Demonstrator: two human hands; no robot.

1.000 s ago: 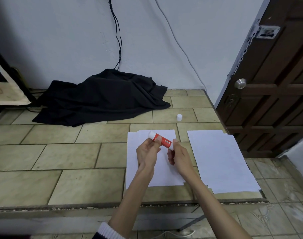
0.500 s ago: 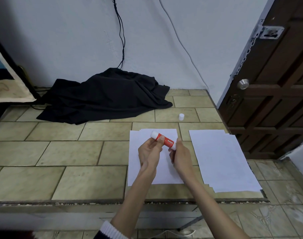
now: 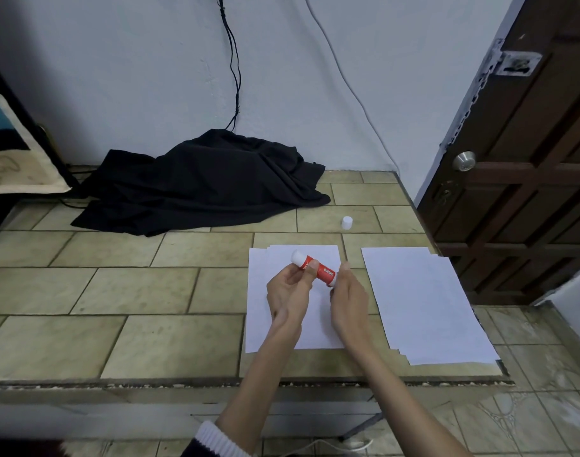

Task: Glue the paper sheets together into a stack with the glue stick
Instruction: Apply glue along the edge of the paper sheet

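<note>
Red glue stick (image 3: 316,268) in both hands, seemingly above paper (image 3: 259,311)

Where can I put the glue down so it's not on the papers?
Bare tiles stretch left of the left paper pile, below the black cloth. A narrow strip runs between the left and right piles. Crowded: behind them by the white cap.

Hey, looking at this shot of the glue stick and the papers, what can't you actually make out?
Head view only:
- Glue stick: its base is hidden by the right hand, part of the label by the left hand.
- Right paper pile: sheet count too fine to tell.
- Whatever lies under the black cloth.
- Small white cap: too small to confirm as the stick's.
</note>
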